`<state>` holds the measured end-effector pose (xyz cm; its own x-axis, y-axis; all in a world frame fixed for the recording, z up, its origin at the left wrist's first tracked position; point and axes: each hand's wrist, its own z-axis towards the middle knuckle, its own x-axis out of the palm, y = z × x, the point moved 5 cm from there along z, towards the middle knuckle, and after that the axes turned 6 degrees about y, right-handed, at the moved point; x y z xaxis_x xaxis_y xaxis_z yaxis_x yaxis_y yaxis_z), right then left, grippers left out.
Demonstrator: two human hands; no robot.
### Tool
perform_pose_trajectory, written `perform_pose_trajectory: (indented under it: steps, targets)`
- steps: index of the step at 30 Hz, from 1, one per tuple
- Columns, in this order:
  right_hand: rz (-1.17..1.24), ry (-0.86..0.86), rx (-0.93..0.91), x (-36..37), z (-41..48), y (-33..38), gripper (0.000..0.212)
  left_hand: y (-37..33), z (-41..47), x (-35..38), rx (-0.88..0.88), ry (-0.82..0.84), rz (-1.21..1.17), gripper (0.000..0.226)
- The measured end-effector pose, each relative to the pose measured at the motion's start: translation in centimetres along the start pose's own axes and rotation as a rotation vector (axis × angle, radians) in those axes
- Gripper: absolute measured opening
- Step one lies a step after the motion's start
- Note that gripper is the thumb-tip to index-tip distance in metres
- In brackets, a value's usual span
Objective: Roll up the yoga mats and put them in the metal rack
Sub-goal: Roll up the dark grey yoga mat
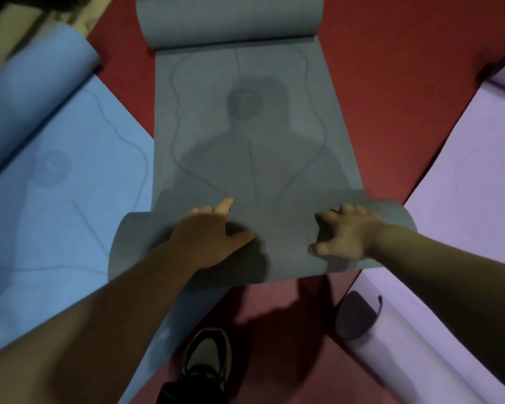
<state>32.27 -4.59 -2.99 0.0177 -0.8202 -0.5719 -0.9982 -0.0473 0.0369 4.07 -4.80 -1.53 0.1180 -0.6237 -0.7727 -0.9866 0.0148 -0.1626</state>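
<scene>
Pressing on the rolled near end of the grey mat [245, 158], your left grip [213, 233] and right grip [346, 233] both lie spread on top of the roll [286, 237]. The fingers are splayed and bear down, and neither grip wraps round or clasps anything. The roll sits directly under both palms. The flat length runs away beyond the fingertips over the red floor [376, 112], with the far end curling up on itself. Judged: foam, so light, soft and springy, likely to unwind if pressure lifts and to skew if one side leads. Set your grips wider, toward the roll's ends, and push evenly. The blue mat [56, 214] lies outboard of the left grip and the purple mat [464, 199] outboard of the right. Metal rack not in view.
</scene>
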Motion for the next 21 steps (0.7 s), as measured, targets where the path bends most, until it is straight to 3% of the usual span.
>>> perform_pose_trajectory:
  steps: [4,9,11,16,19,21]
  targets:
    - [0.054,-0.056,-0.055,5.1,-5.2,-0.1,0.076,-1.9,-6.6,3.1,-0.058,0.115,0.151,0.089]
    - [0.091,-0.022,-0.156,10.8,-9.6,0.4,0.084,-1.3,-13.6,9.6,-0.102,0.238,0.266,0.077]
    - [0.035,-0.059,-0.176,11.9,-10.4,1.1,0.084,-0.2,-15.1,12.8,-0.077,0.292,0.197,0.077]
    - [-0.131,-0.197,-0.123,13.8,-10.5,3.4,0.060,0.7,-15.8,17.6,-0.069,0.186,-0.061,0.086]
    - [-0.139,-0.263,-0.164,14.4,-9.9,4.7,0.067,0.9,-16.3,20.0,-0.040,0.206,-0.057,0.081]
    - [-0.188,-0.276,-0.203,14.6,-9.3,5.2,0.069,0.9,-16.6,21.0,0.018,0.202,-0.193,0.079]
